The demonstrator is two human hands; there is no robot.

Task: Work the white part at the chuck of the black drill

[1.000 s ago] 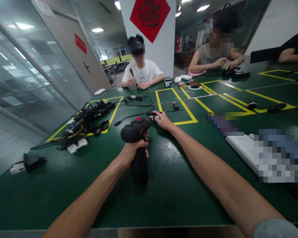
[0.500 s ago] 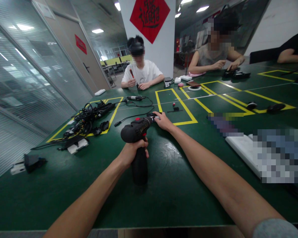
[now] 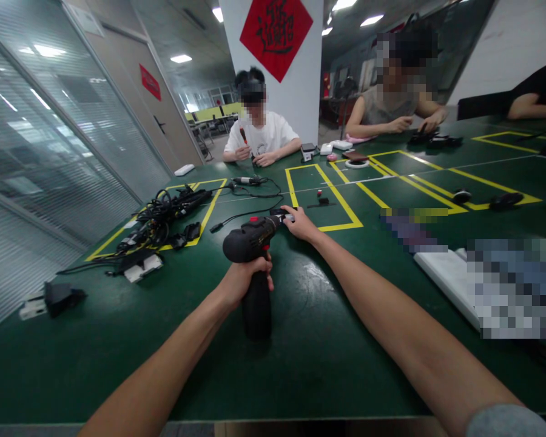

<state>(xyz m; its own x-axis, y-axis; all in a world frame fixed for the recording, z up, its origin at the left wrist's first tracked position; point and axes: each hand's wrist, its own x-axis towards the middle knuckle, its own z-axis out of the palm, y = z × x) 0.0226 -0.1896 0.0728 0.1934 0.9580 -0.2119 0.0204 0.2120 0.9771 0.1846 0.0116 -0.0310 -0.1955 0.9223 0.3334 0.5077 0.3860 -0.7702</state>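
Note:
My left hand (image 3: 247, 282) is wrapped around the handle of a black cordless drill (image 3: 250, 243) with a red switch on top. Its battery base is low over the green table, and the chuck points away from me. At the drill's front end, my right hand (image 3: 300, 223) is closed, its fingertips on a small dark-and-pale part (image 3: 279, 212). The drill and the fingers partly cover that part, so its kind cannot be made out. Whether the drill's bit touches it is hidden.
A tangle of black cables (image 3: 164, 215) fills a yellow-taped area at left. Black-and-white pieces (image 3: 143, 267) sit nearer me. A small black piece (image 3: 324, 201) lies beyond my right hand. White boxes (image 3: 446, 279) are at right. Co-workers (image 3: 260, 130) sit across the table.

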